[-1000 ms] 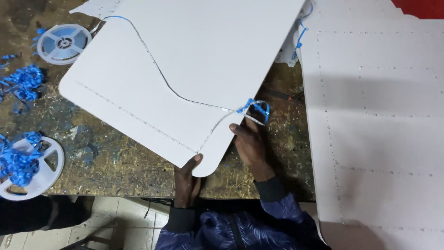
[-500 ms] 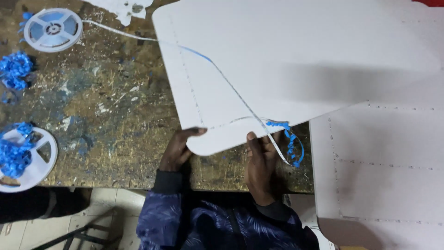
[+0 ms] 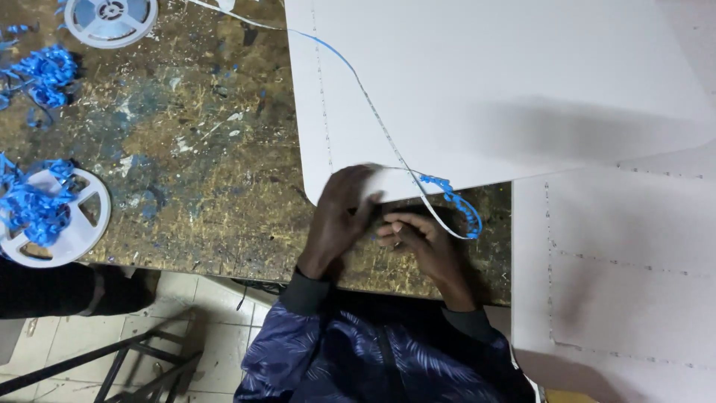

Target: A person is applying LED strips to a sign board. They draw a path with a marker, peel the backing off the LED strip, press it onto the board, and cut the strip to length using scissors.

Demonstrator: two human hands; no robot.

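While the left hand [image 3: 339,216] is pressing the sheet [image 3: 485,89] corner, the right hand [image 3: 421,239] is pinching the strip [image 3: 373,112].
Strip is looping beside the sheet; it is likely risking a kink.

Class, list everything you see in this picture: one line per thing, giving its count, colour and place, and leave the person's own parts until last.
white board: 1, white with dotted lines, on the table's upper middle.
second white sheet: 1, white, dotted lines, at right.
strip: 1, thin, white and blue, running across the board to a loop near the right hand.
reels: 2, white, at top left and lower left.
blue tape scraps: several heaps, blue, at left.
worktable: 1, brown, paint-spattered.
left hand: 1, on the board's rounded corner.
right hand: 1, fingers pinching the strip at the board's edge.
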